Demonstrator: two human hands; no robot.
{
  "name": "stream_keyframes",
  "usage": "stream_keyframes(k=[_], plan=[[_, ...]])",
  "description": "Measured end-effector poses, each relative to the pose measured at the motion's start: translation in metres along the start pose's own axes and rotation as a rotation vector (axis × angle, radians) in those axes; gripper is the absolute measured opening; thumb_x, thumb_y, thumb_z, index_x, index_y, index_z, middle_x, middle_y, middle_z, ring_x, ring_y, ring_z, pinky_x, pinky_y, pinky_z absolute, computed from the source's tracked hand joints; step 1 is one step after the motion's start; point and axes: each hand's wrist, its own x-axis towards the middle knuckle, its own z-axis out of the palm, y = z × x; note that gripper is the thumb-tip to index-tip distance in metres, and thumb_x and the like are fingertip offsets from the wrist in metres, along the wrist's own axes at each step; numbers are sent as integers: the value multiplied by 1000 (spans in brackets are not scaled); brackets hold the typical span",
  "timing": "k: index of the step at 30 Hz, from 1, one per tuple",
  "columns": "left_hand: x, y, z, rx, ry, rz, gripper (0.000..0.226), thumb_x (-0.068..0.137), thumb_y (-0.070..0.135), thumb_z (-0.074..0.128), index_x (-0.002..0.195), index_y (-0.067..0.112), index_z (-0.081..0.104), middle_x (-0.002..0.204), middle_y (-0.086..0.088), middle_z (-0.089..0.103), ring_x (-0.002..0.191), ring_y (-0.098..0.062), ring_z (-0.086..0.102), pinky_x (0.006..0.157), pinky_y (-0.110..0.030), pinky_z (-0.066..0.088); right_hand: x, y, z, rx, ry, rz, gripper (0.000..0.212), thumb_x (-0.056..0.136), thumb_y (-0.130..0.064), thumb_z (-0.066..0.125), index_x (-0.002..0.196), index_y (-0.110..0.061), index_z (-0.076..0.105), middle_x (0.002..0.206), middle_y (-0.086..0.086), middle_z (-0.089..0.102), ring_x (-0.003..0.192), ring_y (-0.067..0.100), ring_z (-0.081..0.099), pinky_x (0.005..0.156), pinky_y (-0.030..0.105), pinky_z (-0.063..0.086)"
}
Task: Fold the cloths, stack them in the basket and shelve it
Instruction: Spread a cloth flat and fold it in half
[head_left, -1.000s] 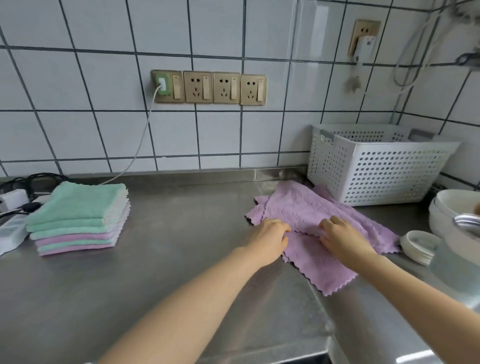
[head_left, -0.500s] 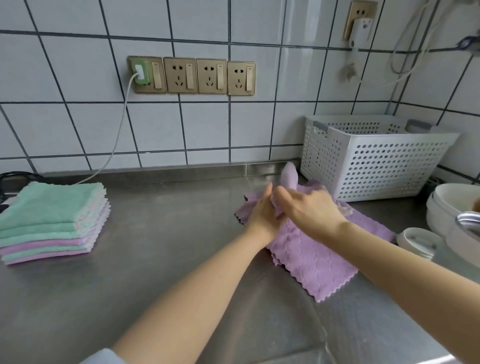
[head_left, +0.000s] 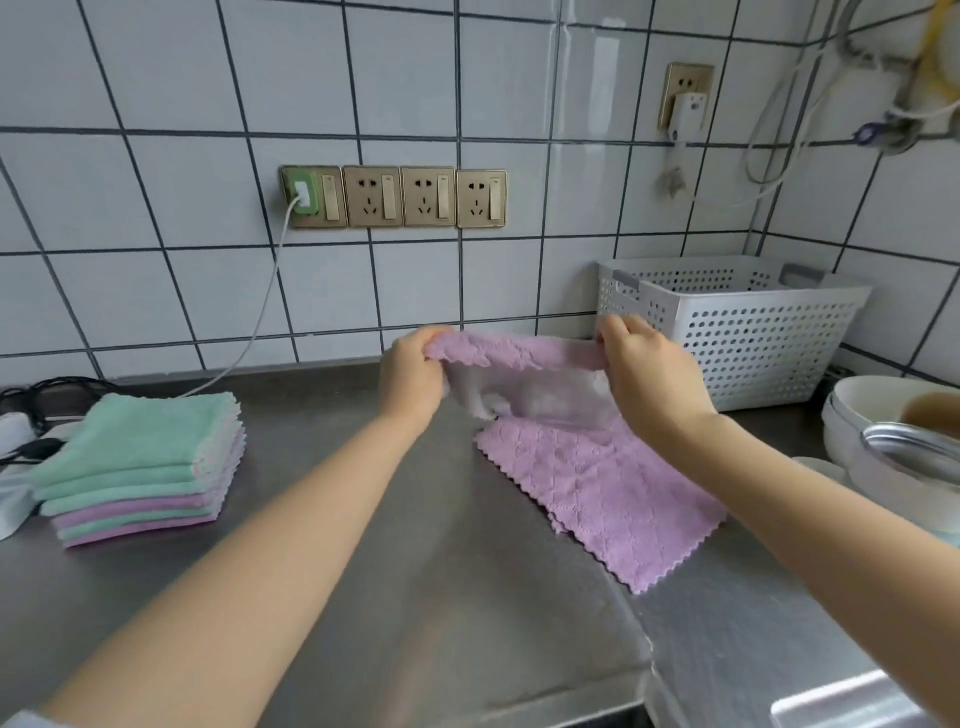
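Both the left hand (head_left: 413, 376) and right hand (head_left: 641, 374) are pinching the purple cloth's (head_left: 613, 483) far edge, stretched sideways, its remainder trailing toward the counter's (head_left: 363, 597) near edge.

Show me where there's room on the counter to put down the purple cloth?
The bare steel between the folded pile and the purple cloth is free, and so is the counter's near edge. The right end is crowded with the basket and bowls.

Counter (head_left: 322, 597) is brushed steel with a dull sheen, wall tiles (head_left: 156, 73) glossy, purple cloth (head_left: 613, 488) fuzzy waffle-textured microfibre, basket (head_left: 769, 343) at right matt perforated plastic.
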Motion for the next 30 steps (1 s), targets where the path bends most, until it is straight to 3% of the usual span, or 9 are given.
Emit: stream_keyframes(k=[2, 6, 8, 10, 13, 16, 20, 25, 30], plan=[[3, 12, -29, -24, 73, 44, 42, 78, -8, 45, 110, 6, 69, 110, -10, 70, 103, -22, 62, 90, -32, 49, 3, -11, -16, 48, 136, -50, 18, 81, 7, 58, 92, -5, 49, 85, 14, 54, 56, 33, 54, 43, 31, 38], [-5, 14, -97, -1, 2, 108, 39, 81, -13, 48, 108, 4, 69, 104, -7, 70, 97, -17, 65, 88, -28, 51, 2, -29, -34, 268, 206, -66, 14, 88, -4, 56, 99, -3, 64, 91, 11, 54, 79, 30, 53, 57, 29, 36], [-15, 14, -132, -4, -88, 76, 30, 82, -12, 55, 103, 4, 71, 94, -1, 70, 84, 2, 65, 78, -12, 49, 1, -39, -43, 481, 184, -40, 16, 90, -4, 55, 100, -3, 68, 91, 7, 54, 78, 21, 50, 64, 23, 33], [-25, 14, -164, 1, -161, 28, 19, 83, -1, 66, 94, 13, 72, 89, 7, 69, 80, 7, 63, 76, -7, 45, -2, -51, -52, 635, 114, -1, 18, 92, -5, 53, 102, -3, 68, 88, 4, 60, 70, 17, 54, 60, 20, 37], [-40, 8, -204, -32, -192, -80, 14, 77, 14, 75, 90, 19, 74, 95, 1, 73, 95, -10, 65, 89, -23, 48, -11, -68, -57, 785, 22, 10, 18, 92, -4, 52, 98, -6, 69, 80, 4, 64, 66, 21, 61, 55, 23, 46], [-52, 4, -227, -52, -174, -147, 16, 72, 20, 79, 88, 23, 74, 91, 8, 73, 96, -7, 63, 91, -25, 46, -18, -82, -57, 875, -77, -5, 19, 89, -1, 52, 83, -11, 66, 71, 4, 61, 66, 16, 52, 58, 27, 39], [-58, -10, -250, -129, -185, -308, 57, 53, 41, 86, 99, 13, 71, 106, -4, 71, 106, -22, 64, 100, -42, 45, -20, -94, -53, 935, -211, 10, 25, 94, -12, 53, 75, 3, 59, 62, 2, 49, 61, 13, 38, 54, 25, 31], [-64, -28, -249, -205, -220, -493, 25, 76, 19, 76, 95, 4, 68, 95, -15, 73, 90, -27, 69, 84, -40, 54, -21, -98, -31, 1042, -400, 136, 40, 93, -27, 58, 81, 11, 53, 71, 5, 41, 66, 14, 36, 59, 28, 29], [-77, -57, -240, -111, -314, -556, 47, 76, 36, 76, 90, -7, 62, 70, -10, 61, 63, -16, 54, 62, -24, 42, -33, -94, -11, 955, -577, 166, 23, 94, -22, 56, 75, -9, 58, 69, 3, 43, 63, 13, 38, 53, 24, 31]])
